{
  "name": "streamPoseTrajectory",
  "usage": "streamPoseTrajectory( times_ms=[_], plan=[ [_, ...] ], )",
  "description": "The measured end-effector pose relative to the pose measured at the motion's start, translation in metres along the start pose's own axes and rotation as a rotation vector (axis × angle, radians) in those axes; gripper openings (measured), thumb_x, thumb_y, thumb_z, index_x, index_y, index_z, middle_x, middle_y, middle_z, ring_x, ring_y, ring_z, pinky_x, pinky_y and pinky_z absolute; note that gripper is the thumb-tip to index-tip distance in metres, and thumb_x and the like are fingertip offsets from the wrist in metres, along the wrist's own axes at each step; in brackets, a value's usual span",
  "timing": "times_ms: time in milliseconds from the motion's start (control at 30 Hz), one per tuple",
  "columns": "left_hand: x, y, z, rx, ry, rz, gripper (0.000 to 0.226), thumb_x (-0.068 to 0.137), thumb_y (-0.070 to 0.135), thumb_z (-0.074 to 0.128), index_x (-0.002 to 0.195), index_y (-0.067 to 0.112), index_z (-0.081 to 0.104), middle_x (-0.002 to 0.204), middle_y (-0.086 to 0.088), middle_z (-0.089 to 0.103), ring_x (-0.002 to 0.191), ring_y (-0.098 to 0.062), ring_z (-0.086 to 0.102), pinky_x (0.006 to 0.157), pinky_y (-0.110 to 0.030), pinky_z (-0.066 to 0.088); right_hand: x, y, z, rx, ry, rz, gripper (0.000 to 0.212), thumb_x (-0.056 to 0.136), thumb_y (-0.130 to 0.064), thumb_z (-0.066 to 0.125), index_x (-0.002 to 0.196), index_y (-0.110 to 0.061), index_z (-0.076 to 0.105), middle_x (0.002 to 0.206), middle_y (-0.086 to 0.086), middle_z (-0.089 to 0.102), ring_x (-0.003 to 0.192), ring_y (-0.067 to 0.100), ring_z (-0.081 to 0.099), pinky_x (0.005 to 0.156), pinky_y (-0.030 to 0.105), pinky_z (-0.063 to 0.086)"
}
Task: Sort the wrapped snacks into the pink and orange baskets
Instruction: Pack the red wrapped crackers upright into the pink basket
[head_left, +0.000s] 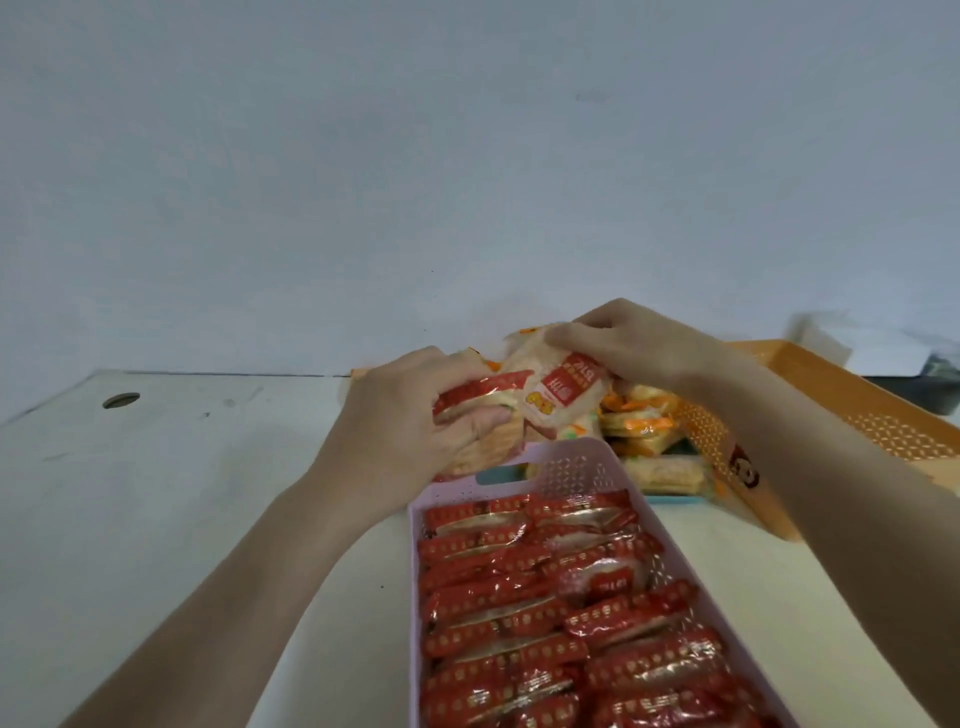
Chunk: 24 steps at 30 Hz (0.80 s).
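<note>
Gripping red-wrapped snacks (480, 400), both hands (415, 415)

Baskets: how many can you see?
3: pink basket nearest, full of red snacks; orange basket at right; a blue one's edge between them, mostly hidden.

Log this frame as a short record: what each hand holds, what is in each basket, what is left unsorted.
left hand: closed on red-wrapped snacks
right hand: gripping a red-labelled pack at its top edge
pink basket: packed with red packs, near the camera
orange basket: to the right; contents cannot be told
unsorted pile: orange-wrapped packs behind the pink basket, beneath the hands
table: white, round hole at far left
</note>
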<state>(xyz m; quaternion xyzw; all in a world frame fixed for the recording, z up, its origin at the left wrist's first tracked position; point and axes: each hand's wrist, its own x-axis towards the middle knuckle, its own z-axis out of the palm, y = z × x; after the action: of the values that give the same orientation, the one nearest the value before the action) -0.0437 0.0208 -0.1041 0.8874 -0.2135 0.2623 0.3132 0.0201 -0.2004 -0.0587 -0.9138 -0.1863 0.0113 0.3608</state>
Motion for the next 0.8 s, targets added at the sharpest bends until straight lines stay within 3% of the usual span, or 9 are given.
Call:
streamPoseTrajectory(
  times_ms=[100, 233, 367, 500, 633, 733, 800],
  plan=[
    [-0.005, -0.002, 0.004, 0.042, -0.078, 0.000, 0.026, 0.076, 0.041, 0.076, 0.101, 0.038, 0.071, 0.083, 0.024, 0.060, 0.084, 0.007, 0.055, 0.070, -0.008, 0.036, -0.016, 0.002, -0.008, -0.193, -0.096, -0.091, 0.041, 0.090, -0.049, 0.057, 0.082, -0.012, 0.071, 0.064, 0.002, 0.059, 0.054, 0.008, 0.050, 0.051, 0.021, 0.039],
    [-0.011, -0.002, 0.011, 0.145, -0.171, -0.040, 0.028, 0.076, 0.046, 0.075, 0.103, 0.039, 0.068, 0.091, 0.023, 0.061, 0.085, 0.003, 0.052, 0.072, -0.008, 0.037, -0.024, 0.006, 0.016, -0.598, -0.087, -0.167, 0.033, 0.087, -0.054, 0.057, 0.077, -0.023, 0.065, 0.073, -0.005, 0.062, 0.072, 0.013, 0.057, 0.071, 0.039, 0.049],
    [-0.015, 0.001, 0.011, 0.270, -0.307, -0.084, 0.033, 0.082, 0.053, 0.065, 0.111, 0.038, 0.063, 0.098, 0.014, 0.069, 0.089, -0.008, 0.061, 0.079, -0.032, 0.050, -0.034, 0.000, 0.032, -0.751, -0.255, -0.153, 0.038, 0.093, -0.049, 0.052, 0.086, -0.014, 0.066, 0.073, -0.001, 0.060, 0.066, 0.016, 0.056, 0.066, 0.036, 0.048],
    [-0.017, 0.004, 0.013, 0.363, -0.454, -0.028, 0.035, 0.090, 0.057, 0.051, 0.119, 0.038, 0.059, 0.099, 0.014, 0.068, 0.088, -0.006, 0.061, 0.077, -0.032, 0.051, -0.043, -0.001, 0.049, -1.006, -0.260, -0.267, 0.028, 0.099, -0.031, 0.046, 0.116, -0.017, 0.063, 0.102, 0.002, 0.061, 0.097, 0.024, 0.060, 0.078, 0.041, 0.053],
    [-0.019, 0.005, 0.018, 0.499, -0.542, 0.058, 0.042, 0.094, 0.059, 0.031, 0.112, 0.029, 0.054, 0.103, 0.011, 0.051, 0.107, -0.013, 0.049, 0.085, -0.033, 0.043, -0.055, -0.002, 0.056, -0.827, -0.172, -0.309, 0.040, 0.099, -0.044, 0.039, 0.137, -0.036, 0.045, 0.118, 0.000, 0.064, 0.111, 0.024, 0.059, 0.079, 0.038, 0.048],
    [-0.022, 0.006, 0.020, 0.662, -0.582, 0.022, 0.041, 0.100, 0.051, 0.020, 0.125, 0.032, 0.045, 0.104, 0.007, 0.034, 0.114, -0.016, 0.037, 0.093, -0.041, 0.033, -0.057, -0.008, 0.044, -0.689, -0.399, -0.150, 0.052, 0.099, -0.051, 0.037, 0.149, -0.042, 0.025, 0.120, 0.000, 0.057, 0.122, 0.022, 0.049, 0.093, 0.035, 0.039],
    [-0.022, 0.010, 0.020, 0.624, -0.575, 0.011, 0.038, 0.100, 0.049, 0.025, 0.131, 0.035, 0.041, 0.109, 0.007, 0.041, 0.116, -0.015, 0.041, 0.094, -0.042, 0.032, -0.053, -0.007, 0.043, -0.641, -0.502, -0.101, 0.061, 0.096, -0.057, 0.038, 0.151, -0.042, 0.018, 0.139, 0.000, 0.050, 0.130, 0.022, 0.044, 0.102, 0.036, 0.036]
  ],
)
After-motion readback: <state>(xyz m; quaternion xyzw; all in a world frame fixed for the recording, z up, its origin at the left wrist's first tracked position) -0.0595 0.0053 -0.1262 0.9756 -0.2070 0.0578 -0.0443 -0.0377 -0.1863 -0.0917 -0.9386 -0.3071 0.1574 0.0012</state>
